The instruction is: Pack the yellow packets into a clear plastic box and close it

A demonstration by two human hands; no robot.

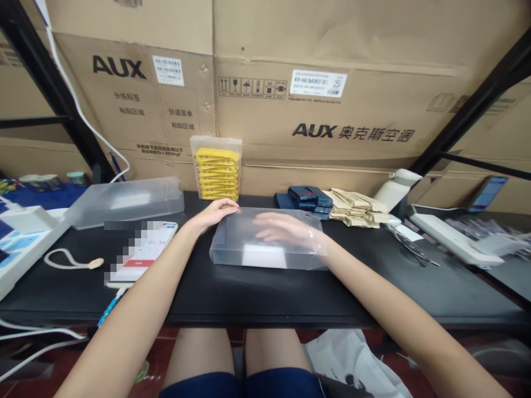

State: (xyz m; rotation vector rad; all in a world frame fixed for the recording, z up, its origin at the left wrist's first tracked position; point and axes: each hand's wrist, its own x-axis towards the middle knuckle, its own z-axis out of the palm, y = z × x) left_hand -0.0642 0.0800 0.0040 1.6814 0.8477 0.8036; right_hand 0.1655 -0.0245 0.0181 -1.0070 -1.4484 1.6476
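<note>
A clear frosted plastic box (226,240) lies flat on the black tabletop in front of me. Its far left corner is held by my left hand (214,214), with the fingers curled over the edge. Through the box's right end reaches my right hand (284,226), seen hazily through the plastic with its fingers stretched out and apart. I make out nothing in that hand. Just behind the box stands another clear box (218,166), upright and filled with a stack of yellow folded packets.
Another frosted box (133,199) lies at left, behind a phone (145,251) on a cable. Dark blue packets (307,199) and beige packets (357,207) are stacked at back right, beside a white bottle (396,188). A power strip (454,237) lies farther right. Cardboard (332,38) walls the back.
</note>
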